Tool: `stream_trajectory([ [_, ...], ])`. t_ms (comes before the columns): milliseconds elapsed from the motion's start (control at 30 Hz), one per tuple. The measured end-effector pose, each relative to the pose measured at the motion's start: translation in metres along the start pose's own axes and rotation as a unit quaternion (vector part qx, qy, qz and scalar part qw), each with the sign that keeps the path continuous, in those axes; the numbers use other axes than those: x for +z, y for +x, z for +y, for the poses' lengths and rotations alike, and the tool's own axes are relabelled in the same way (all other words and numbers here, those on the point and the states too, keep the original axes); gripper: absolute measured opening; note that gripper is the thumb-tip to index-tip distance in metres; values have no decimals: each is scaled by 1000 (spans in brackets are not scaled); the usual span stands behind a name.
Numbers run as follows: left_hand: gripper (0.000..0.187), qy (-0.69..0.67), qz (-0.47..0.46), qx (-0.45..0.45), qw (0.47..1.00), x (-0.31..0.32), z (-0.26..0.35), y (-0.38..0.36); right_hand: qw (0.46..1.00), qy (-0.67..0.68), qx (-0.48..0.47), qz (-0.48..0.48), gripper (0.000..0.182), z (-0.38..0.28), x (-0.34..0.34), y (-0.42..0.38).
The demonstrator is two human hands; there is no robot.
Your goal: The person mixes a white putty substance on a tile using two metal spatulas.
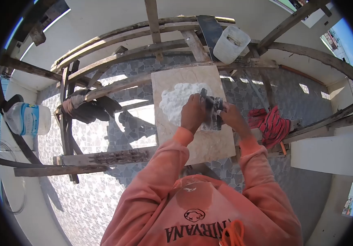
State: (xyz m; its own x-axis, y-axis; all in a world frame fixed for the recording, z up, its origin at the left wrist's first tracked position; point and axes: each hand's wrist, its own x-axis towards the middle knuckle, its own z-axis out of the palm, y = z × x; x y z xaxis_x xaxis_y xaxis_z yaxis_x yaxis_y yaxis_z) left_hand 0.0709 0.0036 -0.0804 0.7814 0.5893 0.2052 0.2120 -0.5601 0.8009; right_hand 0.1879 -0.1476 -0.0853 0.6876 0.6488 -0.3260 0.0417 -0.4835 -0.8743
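Observation:
A heap of white paste or powder [177,98] is spread over a beige marbled board [172,143] in front of me. My left hand [192,111] is closed round a dark-handled putty knife [204,95] at the heap's right edge. Beside it, my right hand [232,118] grips a second dark putty knife [218,105]. The two tools are close together and overlap in this view, their lower parts over the board's right side. My fingers hide much of both handles.
Wooden scaffold beams [119,84] surround the board. A white plastic container [230,43] stands at the back, near a dark panel [209,30]. Dark cloth [92,108] hangs at left, beyond it a labelled plastic jug [28,119]. Red striped cloth [270,126] lies at right. Stone-patterned floor [94,197] shows below.

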Motion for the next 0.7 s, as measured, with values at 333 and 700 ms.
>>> stream_trajectory([
  [333,21,-72,171,-167,968,-49,-13,-40,927,-359,-109,-25,40,3,-104,159],
  [700,28,-138,322,-337,874,-22,29,-92,783,-497,-302,-222,44,-34,-10,356],
])
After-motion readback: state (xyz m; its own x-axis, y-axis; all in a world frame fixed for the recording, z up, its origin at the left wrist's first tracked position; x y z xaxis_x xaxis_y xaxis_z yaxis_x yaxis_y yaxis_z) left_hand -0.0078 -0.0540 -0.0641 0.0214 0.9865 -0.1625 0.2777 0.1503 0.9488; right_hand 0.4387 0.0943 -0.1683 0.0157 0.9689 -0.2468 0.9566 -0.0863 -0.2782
